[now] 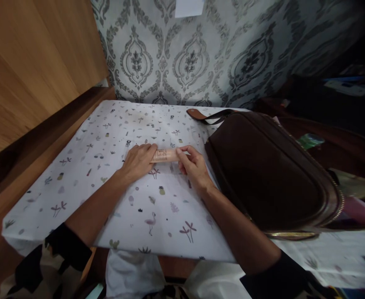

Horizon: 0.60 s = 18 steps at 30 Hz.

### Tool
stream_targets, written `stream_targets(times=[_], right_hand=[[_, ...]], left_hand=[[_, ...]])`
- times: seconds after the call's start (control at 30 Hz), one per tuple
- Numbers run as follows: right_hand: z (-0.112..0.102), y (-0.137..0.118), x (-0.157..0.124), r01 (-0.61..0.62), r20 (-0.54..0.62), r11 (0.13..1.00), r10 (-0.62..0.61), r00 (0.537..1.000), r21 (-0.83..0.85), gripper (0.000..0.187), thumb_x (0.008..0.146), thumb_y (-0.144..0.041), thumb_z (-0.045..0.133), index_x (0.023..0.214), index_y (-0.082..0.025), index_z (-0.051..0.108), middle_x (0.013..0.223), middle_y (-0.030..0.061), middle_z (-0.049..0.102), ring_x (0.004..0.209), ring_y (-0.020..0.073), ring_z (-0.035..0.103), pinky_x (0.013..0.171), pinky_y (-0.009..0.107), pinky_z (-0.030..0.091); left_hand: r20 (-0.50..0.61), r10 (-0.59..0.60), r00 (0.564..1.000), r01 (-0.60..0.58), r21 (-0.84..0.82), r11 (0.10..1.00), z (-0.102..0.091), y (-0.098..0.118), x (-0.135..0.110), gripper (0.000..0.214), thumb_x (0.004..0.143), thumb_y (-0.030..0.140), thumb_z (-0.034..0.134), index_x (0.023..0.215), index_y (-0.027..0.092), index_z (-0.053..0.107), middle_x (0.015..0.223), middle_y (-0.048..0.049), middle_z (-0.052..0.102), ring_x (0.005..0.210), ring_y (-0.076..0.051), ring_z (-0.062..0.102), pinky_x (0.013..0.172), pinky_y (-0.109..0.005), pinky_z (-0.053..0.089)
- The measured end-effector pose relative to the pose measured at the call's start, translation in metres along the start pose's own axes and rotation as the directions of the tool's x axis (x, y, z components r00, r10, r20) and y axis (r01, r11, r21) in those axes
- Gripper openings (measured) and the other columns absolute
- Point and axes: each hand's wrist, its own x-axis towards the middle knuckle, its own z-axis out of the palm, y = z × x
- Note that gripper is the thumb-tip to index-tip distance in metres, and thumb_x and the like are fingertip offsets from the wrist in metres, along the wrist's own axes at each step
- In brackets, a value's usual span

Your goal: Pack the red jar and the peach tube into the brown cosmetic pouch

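Note:
Between my hands lies a small peach-coloured cosmetic tube (pixel 165 155) with fine dark print, held level just over the patterned cloth. My left hand (pixel 140 160) is closed on its left end, with the fingers bent over it and the back of the hand up. At the other end, my right hand (pixel 195 165) pinches the tube between thumb and fingers. The print is too small to read. Whether the tube touches the cloth I cannot tell.
A white cloth (pixel 151 193) with flamingos and palms covers the table. On the right a large dark brown bag (pixel 263 166) lies unzipped, with items showing inside and its strap (pixel 198 115) behind. A wooden panel (pixel 39 62) borders the left; patterned wallpaper (pixel 190 62) is behind.

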Motion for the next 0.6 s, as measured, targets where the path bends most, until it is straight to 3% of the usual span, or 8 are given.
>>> stream_targets(times=[0.17,0.37,0.6], right_hand=[[0.001,0.0016,-0.0002,0.011,-0.002,0.999,-0.011,1.0,-0.049,0.052,0.085,-0.074,0.059,0.087,-0.022,0.058,0.057,-0.0039,0.059,0.045,0.0108,0.049,0.042,0.022,0.038],[0.0033,0.0019,-0.001,-0.005,-0.029,0.997,0.003,1.0,-0.082,0.05,0.087,-0.072,0.057,0.078,-0.023,0.051,0.049,-0.0069,0.049,0.039,0.0086,0.04,0.038,0.02,0.031],[0.0057,-0.0044,-0.0033,-0.177,0.01,0.975,0.178,0.984,0.134,0.052,0.079,-0.069,0.068,0.073,-0.025,0.041,0.049,-0.0094,0.042,0.038,0.0066,0.033,0.034,0.018,0.025]], left_hand=[[-0.002,0.011,1.0,-0.011,0.001,1.0,-0.0009,0.0005,-0.0003,0.019,0.092,0.015,0.051,0.109,0.015,0.061,0.104,-0.0113,0.071,0.093,-0.026,0.067,0.08,-0.037,0.049],[-0.02,0.04,0.999,-0.039,0.055,0.998,0.0012,0.0013,-0.0014,0.021,0.094,0.015,0.049,0.113,0.014,0.06,0.103,-0.0121,0.071,0.093,-0.027,0.067,0.081,-0.038,0.049],[-0.051,0.03,0.998,-0.022,0.146,0.989,-0.0027,0.0061,-0.0023,0.024,0.095,0.009,0.045,0.111,0.014,0.061,0.1,-0.0129,0.07,0.091,-0.026,0.067,0.081,-0.038,0.049]])
